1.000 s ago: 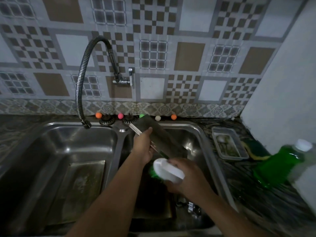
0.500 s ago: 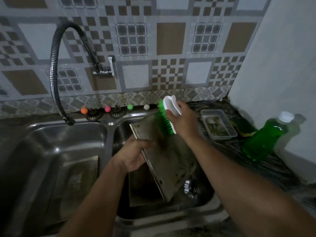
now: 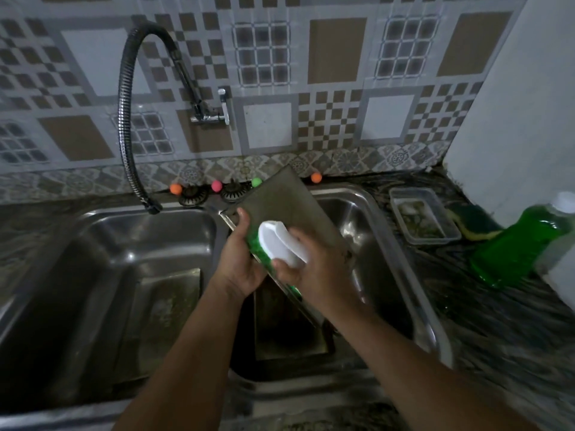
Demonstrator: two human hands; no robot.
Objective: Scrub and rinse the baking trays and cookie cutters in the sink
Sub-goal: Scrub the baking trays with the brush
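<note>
A flat metal baking tray (image 3: 287, 203) stands tilted on edge over the right sink basin (image 3: 370, 231). My left hand (image 3: 238, 259) grips its left edge. My right hand (image 3: 314, 269) holds a scrub brush (image 3: 280, 244) with a white handle and green bristles, pressed against the tray's lower left part. A second tray (image 3: 289, 325) lies on the floor of the right basin, partly hidden by my arms. Another tray (image 3: 165, 315) lies flat in the left basin (image 3: 93, 244). No cookie cutters can be made out.
A flexible black faucet hose (image 3: 124, 119) arches from the wall tap (image 3: 214, 113) down over the left basin. Small coloured balls (image 3: 216, 186) sit on the sink's back ledge. On the right counter stand a clear plastic container (image 3: 423, 216), a sponge (image 3: 473, 222) and a green dish soap bottle (image 3: 522, 244).
The brush has come down from the tray's top edge to its lower left part, close to my left hand. The tray is tipped more upright.
</note>
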